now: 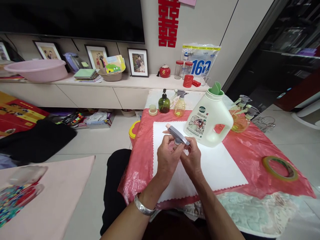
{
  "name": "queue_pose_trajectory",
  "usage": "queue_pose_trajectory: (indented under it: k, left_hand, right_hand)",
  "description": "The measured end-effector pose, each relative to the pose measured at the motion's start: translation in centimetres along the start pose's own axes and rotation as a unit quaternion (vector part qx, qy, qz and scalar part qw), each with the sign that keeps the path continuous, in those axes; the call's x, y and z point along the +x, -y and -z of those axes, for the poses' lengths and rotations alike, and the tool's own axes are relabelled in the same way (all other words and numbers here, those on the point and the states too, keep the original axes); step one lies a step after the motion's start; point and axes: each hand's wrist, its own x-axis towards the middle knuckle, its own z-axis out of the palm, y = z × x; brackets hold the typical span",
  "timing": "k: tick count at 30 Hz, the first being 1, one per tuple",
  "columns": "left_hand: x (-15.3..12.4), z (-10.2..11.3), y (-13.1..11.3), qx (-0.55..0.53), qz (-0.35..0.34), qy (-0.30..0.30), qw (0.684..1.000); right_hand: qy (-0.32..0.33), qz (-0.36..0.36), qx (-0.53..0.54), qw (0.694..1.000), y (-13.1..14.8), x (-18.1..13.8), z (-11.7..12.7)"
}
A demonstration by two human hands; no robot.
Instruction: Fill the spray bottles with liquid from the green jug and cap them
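Leftmost, in the upper left of the frame, a pink basin (37,69) sits on a long shelf (140,81) with framed photos (137,62); low at the left edge lies a pink board (57,196) with coloured beads (12,200) in clear bags. Toward the centre, a red cloth (250,150) covers the table, and a white mat (215,166) lies on it; at the cloth's far edge stand a dark pump bottle (164,102) and a yellowish spray bottle (180,106). At mid-frame the left hand (168,159), with a silver bracelet (143,206) on its wrist, and the right hand (192,159) meet over the mat; both are closed on a grey spray head (177,135), fingers wrapped round its lower part, the nozzle pointing to the upper left; whatever sits under the head is hidden by the fingers. Just right of the hands, touching neither, a white jug (208,121) stands on the mat with a green funnel (215,88) in its mouth; further right are more sprayers (243,106) and, at the cloth's right edge, a tape roll (280,168).
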Motion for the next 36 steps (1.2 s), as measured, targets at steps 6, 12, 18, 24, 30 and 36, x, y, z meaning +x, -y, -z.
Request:
queue_pose_trajectory:
  k: [6,12,18,24,30,36]
  left_hand:
    - [-0.1,0.5,-0.2,0.023,-0.03,0.006,0.999]
    - [0.0,0.7,0.0,0.018,-0.028,0.018,0.999]
    - [-0.2,0.5,0.4,0.051,-0.031,0.015,0.998]
    - [-0.3,0.4,0.8,0.113,-0.047,0.025,0.992]
    - [-0.2,0.5,1.1,0.125,-0.093,0.038,0.987]
    - [-0.1,1.1,1.5,0.079,-0.067,0.073,0.992]
  right_hand:
    - [0.156,-0.028,0.06,0.985,0.3,0.9,2.7]
    - [0.158,-0.023,0.067,0.985,0.5,1.0,2.6]
    - [0.102,0.002,0.056,0.993,-0.1,0.6,1.9]
    - [0.052,0.019,0.028,0.998,-0.4,0.4,1.3]
    - [0.054,0.038,0.005,0.998,0.2,0.6,1.4]
    - [0.107,0.041,-0.009,0.993,1.0,1.2,1.7]
